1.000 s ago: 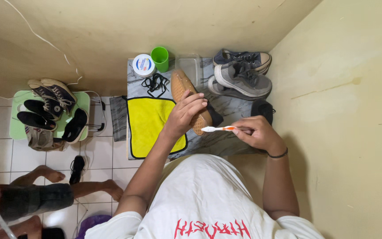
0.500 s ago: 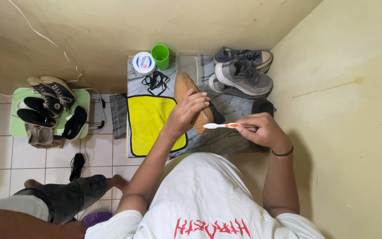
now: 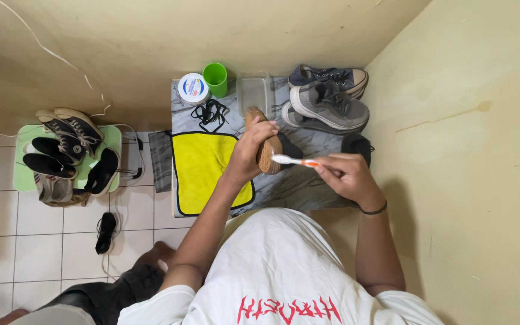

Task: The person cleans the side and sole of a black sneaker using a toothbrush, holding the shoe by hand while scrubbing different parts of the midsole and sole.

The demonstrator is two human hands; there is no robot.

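My left hand point(image 3: 253, 146) grips a dark shoe with a tan rubber sole point(image 3: 267, 152), held up over the marble-patterned table point(image 3: 308, 180) with the sole tilted toward me. My right hand point(image 3: 344, 174) holds a white and orange toothbrush point(image 3: 295, 160), and its bristle end rests against the toe end of the sole. A yellow cloth with a black border point(image 3: 206, 168) lies flat on the table just left of the shoe. Black laces point(image 3: 210, 113) lie coiled above the cloth.
At the table's back stand a round white tub point(image 3: 194, 88), a green cup point(image 3: 216, 78) and a clear plastic box point(image 3: 255, 91). Grey and navy sneakers point(image 3: 329, 99) are stacked at the right. A green stool point(image 3: 112, 141) left holds several shoes. Another person's leg point(image 3: 121, 283) is on the tiled floor.
My left hand has tipped the shoe more upright, so its sole looks shorter. The toothbrush moved up to the sole's toe. The other person's leg shifted down and left.
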